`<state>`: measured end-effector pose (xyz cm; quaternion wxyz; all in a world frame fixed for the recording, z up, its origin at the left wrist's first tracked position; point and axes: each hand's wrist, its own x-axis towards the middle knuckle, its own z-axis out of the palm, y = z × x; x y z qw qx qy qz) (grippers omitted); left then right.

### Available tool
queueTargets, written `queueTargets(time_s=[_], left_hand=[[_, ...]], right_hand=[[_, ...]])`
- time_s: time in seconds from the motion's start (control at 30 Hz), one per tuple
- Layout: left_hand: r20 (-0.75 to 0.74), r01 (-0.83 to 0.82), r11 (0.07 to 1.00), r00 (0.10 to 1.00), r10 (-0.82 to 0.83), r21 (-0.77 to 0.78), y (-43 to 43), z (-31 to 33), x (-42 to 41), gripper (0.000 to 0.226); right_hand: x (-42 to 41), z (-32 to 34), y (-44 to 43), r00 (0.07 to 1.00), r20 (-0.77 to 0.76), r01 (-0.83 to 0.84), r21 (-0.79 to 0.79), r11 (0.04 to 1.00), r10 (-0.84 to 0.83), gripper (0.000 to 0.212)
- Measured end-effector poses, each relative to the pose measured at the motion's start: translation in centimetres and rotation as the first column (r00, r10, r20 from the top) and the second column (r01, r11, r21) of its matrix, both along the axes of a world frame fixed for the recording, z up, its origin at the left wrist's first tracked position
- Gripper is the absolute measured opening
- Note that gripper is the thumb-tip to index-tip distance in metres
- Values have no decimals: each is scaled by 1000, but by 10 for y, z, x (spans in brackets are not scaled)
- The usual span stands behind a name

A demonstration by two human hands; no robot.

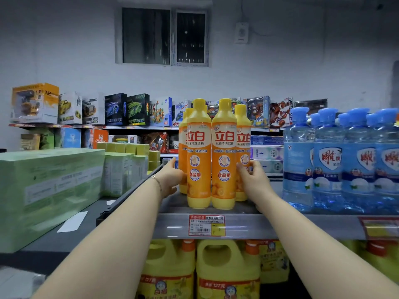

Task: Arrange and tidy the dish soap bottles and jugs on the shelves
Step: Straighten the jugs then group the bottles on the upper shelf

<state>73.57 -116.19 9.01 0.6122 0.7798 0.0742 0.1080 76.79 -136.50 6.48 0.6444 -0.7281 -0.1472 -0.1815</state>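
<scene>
Several orange dish soap bottles with yellow caps stand in a tight group on the top shelf, two in front and others behind. My left hand presses against the left side of the group, on a rear bottle. On the group's right side, my right hand grips the rear right bottle. Yellow dish soap jugs with handles and orange caps sit on the shelf below.
Blue dish soap bottles crowd the same shelf to the right. Green boxes lie on a dark counter at left. A price tag hangs on the shelf edge. Toy boxes line the far wall shelves.
</scene>
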Motion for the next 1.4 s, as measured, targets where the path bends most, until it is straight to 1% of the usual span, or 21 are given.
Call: queueTargets(time_s=[0.1,0.2,0.3,0.4,0.5,0.6,0.7,0.8,0.87,0.93,0.97,1.03,1.07,1.1,1.13,1.2,1.23,1.3,1.33,1.4], left_hand=[[-12,10,999,1000,-10,46,4,1,2,70],[-19,21,998,1000,-20,62,9,1,6,63],[3,30,999,1000,-30,42,11,0,10,54],[16,43,999,999,-43,32,12,-2,14,49],[18,57,998,998,-57,33,13,-3,15,47],[18,75,996,997,-76,40,12,-2,14,43],[12,79,996,997,-79,35,13,0,9,37],[35,13,998,999,-15,65,13,3,11,22],[102,-119,990,989,111,73,12,4,18,12],[198,-273,961,945,260,44,11,6,28,16],[236,-322,947,922,308,21,12,7,37,25],[237,-355,935,910,341,20,26,5,68,58],[225,-349,937,914,337,13,31,4,82,70],[204,-310,950,928,312,-43,35,4,97,77],[181,-249,963,947,265,-105,24,9,82,78],[178,-92,972,975,132,-218,-3,19,48,62],[171,-6,968,984,50,-249,-9,18,43,57],[173,100,951,984,-50,-293,-12,13,46,58],[183,116,939,981,-58,-324,-10,11,51,58],[163,77,937,986,-22,-341,-6,9,52,59]], right_hand=[[0,0,1,1000,20,6,-32,999,-6,28],[-1,0,2,1000,30,5,-49,999,-4,24],[-4,0,3,999,41,-23,-60,998,25,22],[-6,2,4,998,33,-42,-85,996,45,16],[-7,3,5,998,8,-63,-106,992,65,12],[-10,4,5,993,-19,-116,-104,988,115,15],[-10,4,4,983,-34,-181,-91,979,179,25],[-8,2,4,970,-49,-240,-67,968,237,31],[-6,1,5,967,-43,-253,-68,965,251,31],[-6,1,6,966,-20,-257,-83,963,257,38],[-6,1,7,965,-12,-264,-84,961,264,42],[-8,1,8,958,-12,-286,-79,955,286,46],[-10,1,8,955,-9,-296,-86,951,296,49],[-11,1,8,951,-2,-309,-102,946,310,54],[-11,1,8,946,4,-322,-117,940,325,59],[-12,0,7,933,16,-353,-136,926,359,65],[-11,0,7,928,23,-366,-145,919,373,68],[-10,-2,7,925,35,-368,-173,914,379,78],[-10,-2,8,926,41,-362,-190,912,376,84],[-8,-4,9,926,54,-355,-215,910,374,91]])
